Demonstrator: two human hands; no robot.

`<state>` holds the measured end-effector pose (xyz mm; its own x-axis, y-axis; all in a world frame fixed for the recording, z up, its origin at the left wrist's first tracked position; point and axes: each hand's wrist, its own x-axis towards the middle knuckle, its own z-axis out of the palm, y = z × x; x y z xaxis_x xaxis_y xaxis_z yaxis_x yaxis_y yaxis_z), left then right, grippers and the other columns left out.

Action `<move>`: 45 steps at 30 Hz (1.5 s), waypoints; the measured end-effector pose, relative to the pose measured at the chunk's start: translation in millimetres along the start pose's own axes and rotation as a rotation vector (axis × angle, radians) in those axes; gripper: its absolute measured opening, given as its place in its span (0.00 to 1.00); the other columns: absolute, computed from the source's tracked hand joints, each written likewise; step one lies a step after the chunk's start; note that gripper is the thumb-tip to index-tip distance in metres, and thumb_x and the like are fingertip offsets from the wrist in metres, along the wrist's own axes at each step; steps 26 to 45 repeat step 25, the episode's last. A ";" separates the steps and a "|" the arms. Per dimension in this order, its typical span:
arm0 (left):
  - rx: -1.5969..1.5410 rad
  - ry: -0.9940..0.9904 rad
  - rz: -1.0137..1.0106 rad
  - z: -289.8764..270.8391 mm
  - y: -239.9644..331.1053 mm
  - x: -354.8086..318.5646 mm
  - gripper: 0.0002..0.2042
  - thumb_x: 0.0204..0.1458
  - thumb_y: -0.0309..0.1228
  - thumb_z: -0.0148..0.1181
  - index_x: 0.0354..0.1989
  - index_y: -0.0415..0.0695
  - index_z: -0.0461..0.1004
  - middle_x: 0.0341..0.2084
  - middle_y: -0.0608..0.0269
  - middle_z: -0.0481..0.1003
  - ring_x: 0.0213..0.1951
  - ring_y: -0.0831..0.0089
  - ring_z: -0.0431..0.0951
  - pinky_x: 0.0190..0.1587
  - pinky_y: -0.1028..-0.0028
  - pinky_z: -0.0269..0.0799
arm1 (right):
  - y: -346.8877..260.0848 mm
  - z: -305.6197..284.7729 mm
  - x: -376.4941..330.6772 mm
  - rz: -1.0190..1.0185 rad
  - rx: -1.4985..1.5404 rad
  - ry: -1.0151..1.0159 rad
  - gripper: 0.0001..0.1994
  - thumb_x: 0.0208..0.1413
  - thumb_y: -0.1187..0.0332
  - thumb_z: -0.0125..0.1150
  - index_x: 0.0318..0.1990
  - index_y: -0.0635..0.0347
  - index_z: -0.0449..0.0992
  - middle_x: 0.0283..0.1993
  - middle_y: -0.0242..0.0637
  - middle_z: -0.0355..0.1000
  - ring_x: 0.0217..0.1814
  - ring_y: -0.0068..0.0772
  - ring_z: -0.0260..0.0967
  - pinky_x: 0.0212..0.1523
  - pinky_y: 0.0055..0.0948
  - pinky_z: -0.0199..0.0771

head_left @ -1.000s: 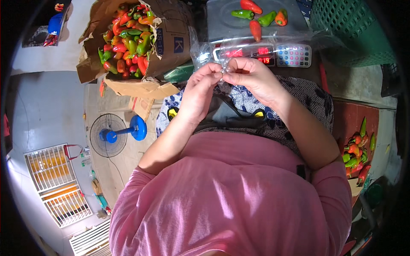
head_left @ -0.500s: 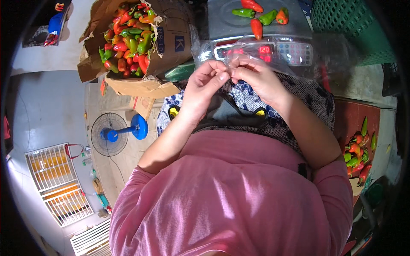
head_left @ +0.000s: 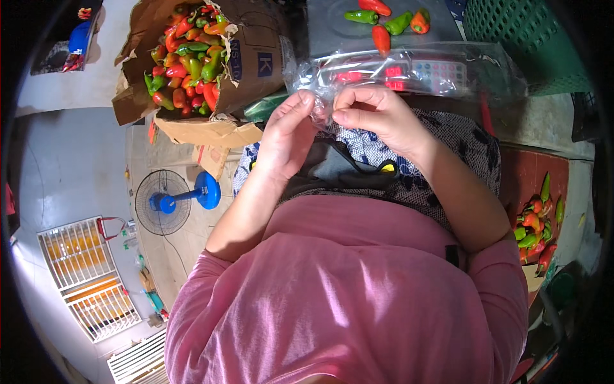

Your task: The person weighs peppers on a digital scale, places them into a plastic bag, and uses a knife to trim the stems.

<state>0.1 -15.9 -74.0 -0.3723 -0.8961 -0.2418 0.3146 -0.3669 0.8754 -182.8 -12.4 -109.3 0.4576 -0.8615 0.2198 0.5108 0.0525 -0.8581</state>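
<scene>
Peppers (head_left: 186,59) in box (head_left: 256,61), left

The clear plastic bag (head_left: 409,67) pinched between the left hand (head_left: 288,131) and the right hand (head_left: 377,115) was thin, glossy film, crinkled and catching white glints, and the scale (head_left: 409,73) showing through it looked like hard, smooth plastic. The cardboard box (head_left: 252,57) was matt brown paperboard with rough, torn flaps, while the peppers (head_left: 188,61) heaped in it had smooth, waxy, shining skins in red, orange and green. The pink shirt (head_left: 358,294) was soft matt cloth, the green basket (head_left: 524,38) a moulded plastic mesh, and the blue fan (head_left: 173,201) glossy plastic behind a thin wire guard.
</scene>
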 end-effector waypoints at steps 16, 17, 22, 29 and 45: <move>0.365 0.050 0.240 4.9 -7.7 -5.2 0.03 0.56 0.26 0.55 0.35 0.40 0.72 0.30 0.71 0.73 0.36 0.84 0.69 0.44 0.81 0.62 | 4.3 10.1 -2.0 -0.051 -0.280 0.282 0.04 0.55 0.71 0.59 0.34 0.60 0.74 0.27 0.21 0.67 0.30 0.10 0.61 0.32 0.15 0.63; 0.360 0.024 0.245 5.2 -7.6 -5.3 0.04 0.56 0.26 0.55 0.35 0.40 0.72 0.29 0.72 0.73 0.35 0.86 0.68 0.42 0.83 0.63 | 4.3 10.8 -1.9 -0.043 -0.215 0.261 0.03 0.55 0.71 0.59 0.33 0.60 0.73 0.28 0.21 0.67 0.30 0.10 0.61 0.32 0.15 0.63; 0.328 0.026 0.263 5.3 -8.2 -3.8 0.04 0.58 0.28 0.53 0.36 0.40 0.71 0.30 0.72 0.72 0.35 0.86 0.67 0.42 0.82 0.61 | 6.8 9.4 0.2 0.002 -0.092 0.199 0.04 0.55 0.71 0.60 0.32 0.60 0.72 0.29 0.20 0.66 0.31 0.09 0.61 0.33 0.14 0.63; 0.395 -0.014 0.299 1.2 -11.3 -4.0 0.05 0.58 0.28 0.52 0.39 0.41 0.70 0.33 0.72 0.71 0.38 0.85 0.66 0.43 0.83 0.60 | 5.3 10.5 0.1 -0.004 -0.092 0.228 0.04 0.54 0.71 0.61 0.32 0.59 0.72 0.29 0.20 0.67 0.32 0.09 0.62 0.33 0.13 0.63; 0.395 -0.014 0.299 1.2 -11.3 -4.0 0.05 0.58 0.28 0.52 0.39 0.41 0.70 0.33 0.72 0.71 0.38 0.85 0.66 0.43 0.83 0.60 | 5.3 10.5 0.1 -0.004 -0.092 0.228 0.04 0.54 0.71 0.61 0.32 0.59 0.72 0.29 0.20 0.67 0.32 0.09 0.62 0.33 0.13 0.63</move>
